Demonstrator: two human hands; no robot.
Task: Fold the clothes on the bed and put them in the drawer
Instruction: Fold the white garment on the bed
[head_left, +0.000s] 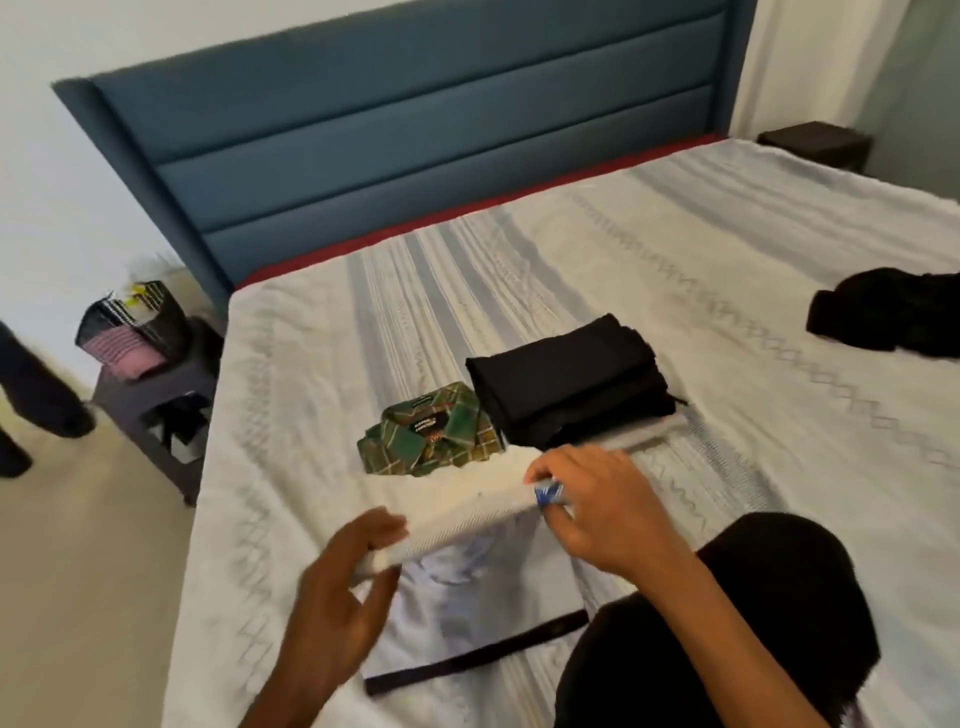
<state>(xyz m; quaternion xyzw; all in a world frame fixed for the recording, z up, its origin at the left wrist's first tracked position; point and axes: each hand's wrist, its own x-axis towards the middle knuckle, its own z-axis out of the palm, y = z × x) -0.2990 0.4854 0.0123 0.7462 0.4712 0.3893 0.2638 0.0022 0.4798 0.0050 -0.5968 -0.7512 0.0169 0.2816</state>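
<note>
1. Closest to the camera: a dark sleeve (753, 613), then both hands on a white garment (457, 587) with a dark hem band, lying at the near edge of the bed (727, 249).
2. Left hand (337, 587) pinches the raised fold edge at its near-left end; right hand (597, 499) grips it further along, by a blue label.
3. Fabric looks thin, floppy and light, so I'd keep hold at both ends of the fold.
4. The fold line runs long from near-left to far-right.
5. Just beyond it: a folded plaid shirt (431, 431), a folded black stack (571, 384). A black heap (888, 312) well to the right looks unfolded.
</note>
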